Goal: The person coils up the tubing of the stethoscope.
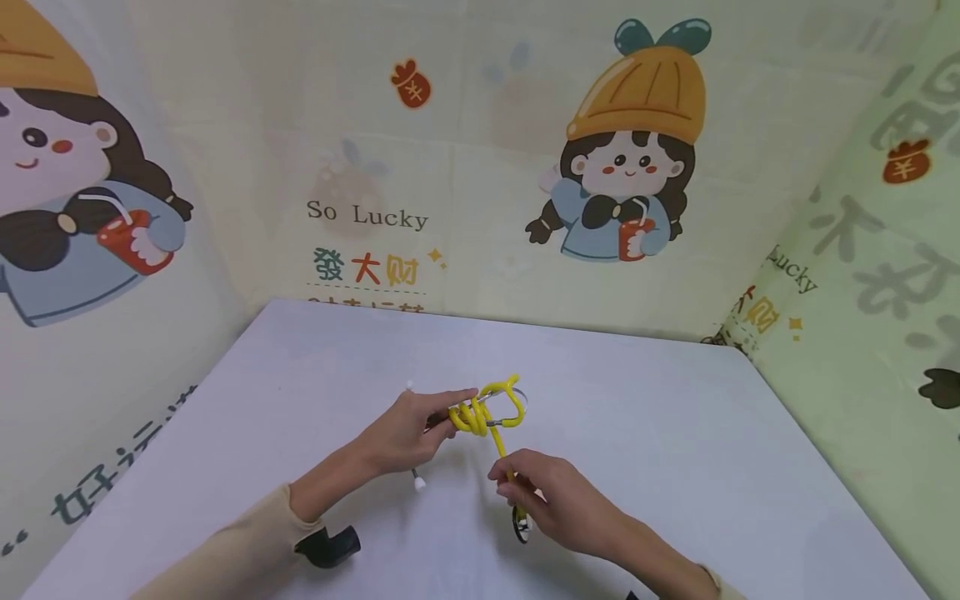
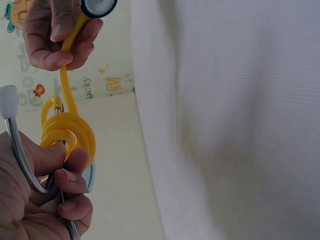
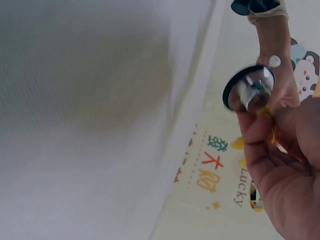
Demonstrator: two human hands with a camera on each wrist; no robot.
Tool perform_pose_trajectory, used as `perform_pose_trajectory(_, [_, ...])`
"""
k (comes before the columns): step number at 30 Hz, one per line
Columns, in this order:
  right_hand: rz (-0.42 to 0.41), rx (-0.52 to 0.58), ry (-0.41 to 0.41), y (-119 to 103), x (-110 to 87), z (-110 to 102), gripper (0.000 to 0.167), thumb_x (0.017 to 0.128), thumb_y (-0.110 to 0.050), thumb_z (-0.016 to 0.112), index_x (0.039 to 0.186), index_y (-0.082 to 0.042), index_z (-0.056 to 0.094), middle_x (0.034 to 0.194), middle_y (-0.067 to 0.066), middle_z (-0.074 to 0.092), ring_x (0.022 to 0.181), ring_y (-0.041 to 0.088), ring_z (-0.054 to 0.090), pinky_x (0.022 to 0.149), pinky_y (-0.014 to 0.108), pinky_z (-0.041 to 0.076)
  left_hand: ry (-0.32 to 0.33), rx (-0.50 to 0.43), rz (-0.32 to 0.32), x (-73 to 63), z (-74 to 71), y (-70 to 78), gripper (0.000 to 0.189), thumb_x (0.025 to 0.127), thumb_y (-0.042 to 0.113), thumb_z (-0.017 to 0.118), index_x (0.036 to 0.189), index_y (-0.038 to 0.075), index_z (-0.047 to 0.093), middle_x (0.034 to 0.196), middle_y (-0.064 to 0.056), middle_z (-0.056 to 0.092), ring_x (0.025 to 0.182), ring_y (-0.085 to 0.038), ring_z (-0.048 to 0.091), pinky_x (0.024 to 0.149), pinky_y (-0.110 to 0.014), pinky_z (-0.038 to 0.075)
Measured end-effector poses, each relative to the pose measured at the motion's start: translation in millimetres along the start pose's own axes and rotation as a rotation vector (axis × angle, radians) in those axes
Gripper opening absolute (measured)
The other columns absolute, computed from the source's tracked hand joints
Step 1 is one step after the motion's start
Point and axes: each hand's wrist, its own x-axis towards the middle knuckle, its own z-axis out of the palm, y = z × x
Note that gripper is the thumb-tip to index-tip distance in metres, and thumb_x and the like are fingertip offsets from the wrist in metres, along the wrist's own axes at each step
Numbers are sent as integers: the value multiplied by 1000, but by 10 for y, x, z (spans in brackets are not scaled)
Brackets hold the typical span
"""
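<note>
A stethoscope with yellow tubing (image 1: 470, 418) is held up above the white table. Several loops of the tubing wind around its metal ear tubes. My left hand (image 1: 408, 429) grips the ear tubes just beside the coil; in the left wrist view its fingers curl round the metal, and a white eartip (image 2: 8, 101) sticks out past the thumb. With thumb and fingers, my right hand (image 1: 558, 500) pinches the straight end of the tubing below the coil. From that grip hangs the round silver chest piece (image 3: 255, 90) with its dark rim, seen close up in the right wrist view.
The white tabletop (image 1: 645, 417) spreads under both hands. Printed cloth walls (image 1: 480, 167) stand at the back and both sides. A black wrist-worn device (image 1: 327, 546) sits at the left sleeve.
</note>
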Motion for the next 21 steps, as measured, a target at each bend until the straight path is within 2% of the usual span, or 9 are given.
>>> perform_pose_trajectory(2, [-37, -16, -43, 14, -10, -34, 16, 104, -10, 59, 119, -10, 64, 100, 1, 67, 86, 1, 60, 76, 21, 55, -10, 11, -5, 7, 8, -2, 54, 93, -4, 70, 144, 2, 57, 102, -5, 74, 67, -4, 49, 58, -20, 45])
perform_pose_trajectory(7, [-106, -85, -158, 24, -24, -118, 36, 101, 7, 53, 133, -8, 57, 110, 3, 67, 93, 9, 63, 84, 21, 54, -45, 23, -21, 16, 36, 1, 54, 93, -5, 69, 145, 2, 57, 97, -7, 72, 64, -3, 44, 57, -20, 43])
perform_pose_trajectory(9, [-93, -119, -188, 7, -17, -142, 39, 100, 9, 55, 135, -7, 56, 112, 3, 68, 93, 7, 62, 84, 20, 53, -53, 24, -29, 17, 50, 3, 54, 93, -5, 69, 145, 2, 57, 97, -8, 72, 63, -2, 43, 56, -20, 42])
perform_pose_trajectory(12, [-40, -153, -203, -27, 11, -163, 33, 99, 1, 63, 131, -7, 61, 109, 0, 70, 93, 2, 61, 83, 19, 54, -56, 18, -35, 17, 76, 1, 53, 94, -4, 69, 145, 2, 57, 96, -10, 72, 62, -2, 42, 55, -20, 41])
perform_pose_trajectory(14, [-14, -159, -189, -34, 25, -160, 30, 98, -3, 67, 127, -7, 63, 110, -1, 72, 93, -2, 62, 83, 18, 54, -62, 14, -36, 17, 101, -4, 52, 94, -4, 68, 145, 2, 57, 96, -10, 72, 61, -2, 41, 55, -19, 41])
perform_pose_trajectory(16, [-31, -149, -151, -22, 28, -147, 29, 95, -2, 69, 124, -5, 66, 105, -1, 74, 90, -2, 63, 81, 17, 54, -70, 6, -37, 12, 127, -16, 52, 94, -5, 68, 145, 1, 56, 96, -11, 72, 62, -2, 41, 56, -19, 41])
perform_pose_trajectory(21, [-131, -29, 35, 56, 21, -64, 24, 92, 3, 71, 116, 1, 72, 87, 3, 75, 72, 3, 66, 66, 15, 55, -61, 9, -41, 15, 181, -28, 53, 93, -6, 69, 144, 2, 57, 99, -7, 73, 62, -1, 43, 56, -19, 42])
